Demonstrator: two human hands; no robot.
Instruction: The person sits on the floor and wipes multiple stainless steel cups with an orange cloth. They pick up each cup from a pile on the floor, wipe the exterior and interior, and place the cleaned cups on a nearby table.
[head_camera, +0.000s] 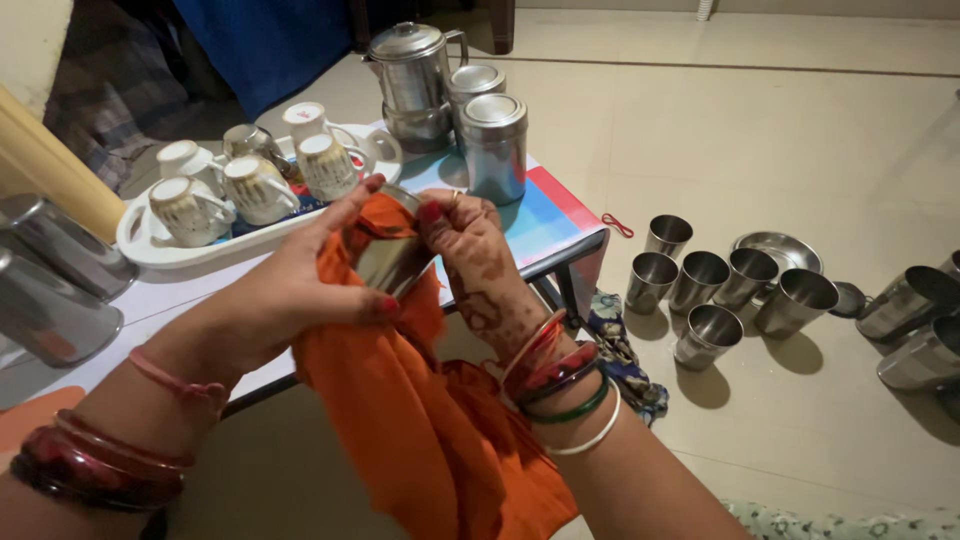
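Both hands meet over the near edge of a low table. The left hand and right hand are closed around a steel cup, which is wrapped in an orange cloth that hangs down between the arms. The cup sits tilted, its side showing between the fingers. To wipe it well, I judge the cloth should stay between palm and metal while the cup is turned, with a firm hold so the smooth steel does not slip. On the far left stands a white tray of mugs; more steel cups stand on the floor to the right.
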